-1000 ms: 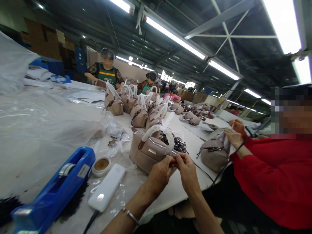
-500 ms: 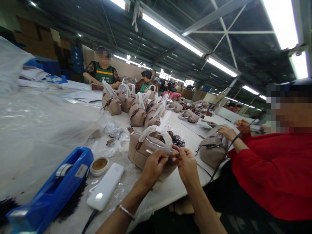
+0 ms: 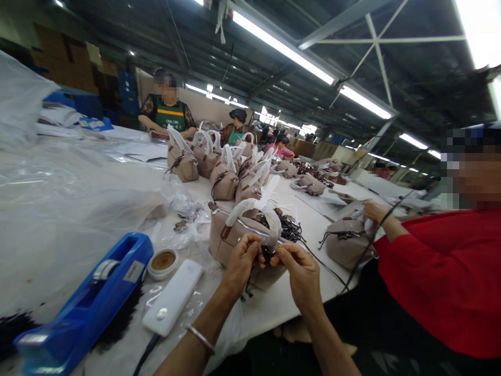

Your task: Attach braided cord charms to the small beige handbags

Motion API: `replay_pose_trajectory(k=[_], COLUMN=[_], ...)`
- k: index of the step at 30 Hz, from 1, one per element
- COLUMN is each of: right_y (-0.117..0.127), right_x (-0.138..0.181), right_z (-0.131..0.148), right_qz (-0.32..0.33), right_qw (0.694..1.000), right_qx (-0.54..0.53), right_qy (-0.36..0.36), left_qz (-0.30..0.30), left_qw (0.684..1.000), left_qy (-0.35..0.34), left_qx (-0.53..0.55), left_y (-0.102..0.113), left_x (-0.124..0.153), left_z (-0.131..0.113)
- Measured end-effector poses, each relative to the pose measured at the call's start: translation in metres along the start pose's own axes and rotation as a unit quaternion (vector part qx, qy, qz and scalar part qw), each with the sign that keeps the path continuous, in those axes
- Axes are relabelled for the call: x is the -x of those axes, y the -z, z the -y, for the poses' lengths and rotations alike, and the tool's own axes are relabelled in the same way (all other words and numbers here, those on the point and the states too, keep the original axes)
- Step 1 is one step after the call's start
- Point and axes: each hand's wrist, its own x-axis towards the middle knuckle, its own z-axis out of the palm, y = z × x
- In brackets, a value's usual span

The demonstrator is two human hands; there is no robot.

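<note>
A beige handbag (image 3: 223,235) stands on the table in front of me, its handle (image 3: 274,222) wrapped in white film. Both hands meet at the near base of that handle. My left hand (image 3: 243,263) is closed in a pinch on a dark cord (image 3: 247,290), whose thin ends dangle below my fingers over the bag's front. From the other side, my right hand (image 3: 300,269) pinches at the same dark piece, with thumb and forefinger pressed together. Fingers hide most of the cord. Just behind the bag lies a pile of dark corded trims (image 3: 287,225).
Left of the bag are a blue tape dispenser (image 3: 84,308), a round tin (image 3: 163,262) and a white corded device (image 3: 173,297). Clear plastic (image 3: 90,193) covers the table's left. More wrapped-handle bags (image 3: 226,180) stand behind. A co-worker in red (image 3: 438,277) handles another bag (image 3: 346,243) at right.
A dark cord now shows between my hands, its ends hanging below the left one. My hands have come closer together at the handle base. The co-worker's hand at right has shifted.
</note>
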Motion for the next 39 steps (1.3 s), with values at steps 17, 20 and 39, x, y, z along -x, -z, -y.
replay_pose_trajectory(k=[17,20,39], right_y=[0.007,-0.003,-0.029], right_x=[-0.01,0.0,0.009], right_z=[0.002,0.01,0.02], right_qz=[-0.021,0.066,0.09], right_qw=[0.996,0.995,0.97], right_qx=[-0.083,0.052,0.215], right_qy=[-0.013,0.046,0.067], left_qz=[-0.034,-0.011,0.048], left_qw=[0.996,0.993,0.972], left_qy=[0.042,0.058,0.106], left_qx=[0.072,0.1,0.205], left_y=[0.007,0.011,0.017], left_x=[0.003,0.004,0.013], left_z=[-0.013,-0.009,-0.002])
